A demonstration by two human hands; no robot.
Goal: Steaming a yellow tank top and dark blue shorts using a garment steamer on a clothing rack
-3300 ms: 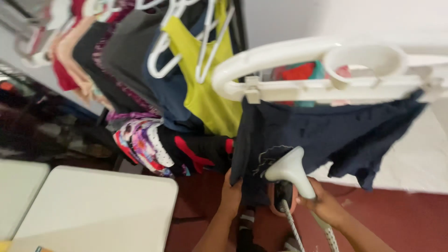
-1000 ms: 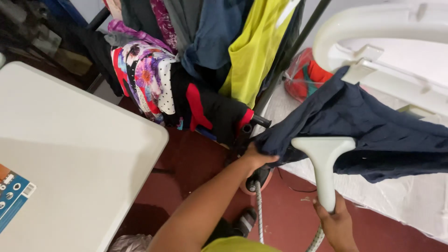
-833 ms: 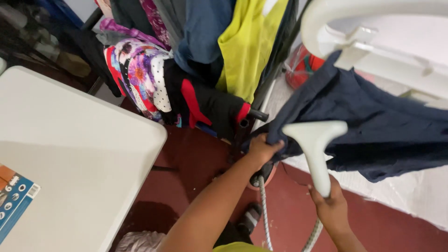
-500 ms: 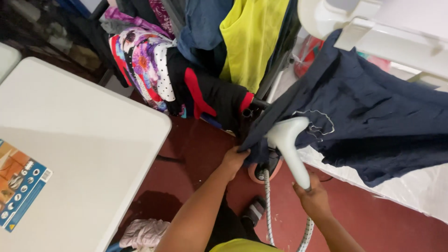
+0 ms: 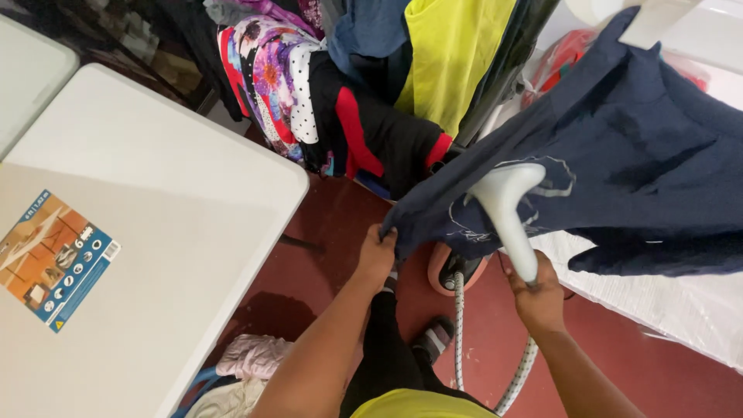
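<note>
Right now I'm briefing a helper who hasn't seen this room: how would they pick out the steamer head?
Start at the navy garment hanging on the right, beside the crowded clothes rack. Against its lower edge sits the steamer head, its handle gripped by the right hand while the left hand pulls the hem taut. It is the only pale, hard, T-shaped thing among soft fabrics, with a ribbed hose trailing below.

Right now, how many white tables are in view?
2: one table fills the left, bearing a label; a second table shows only its corner at top left. More may lie out of view.
</note>
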